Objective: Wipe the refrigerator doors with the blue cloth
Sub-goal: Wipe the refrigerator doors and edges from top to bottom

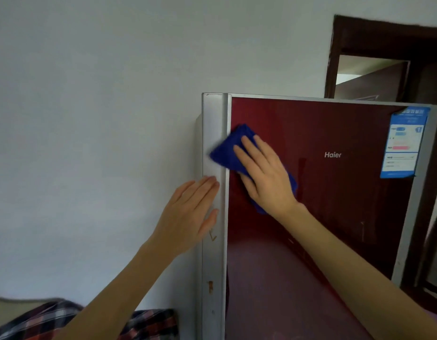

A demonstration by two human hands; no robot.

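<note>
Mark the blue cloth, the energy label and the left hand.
blue cloth (226,149): head view, exposed upper-left part of the cloth.
energy label (404,143): head view, middle of the sticker.
left hand (188,212): head view, back of the hand.

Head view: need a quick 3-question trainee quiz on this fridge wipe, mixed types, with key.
1. True or false: the right hand presses the blue cloth flat against the red door.
2. The left hand rests on: A) the silver side edge B) the blue cloth C) the red door.
3. Fill in: the blue-and-white sticker sits at the door's upper ____ corner.
Key: 1 true; 2 A; 3 right.
</note>
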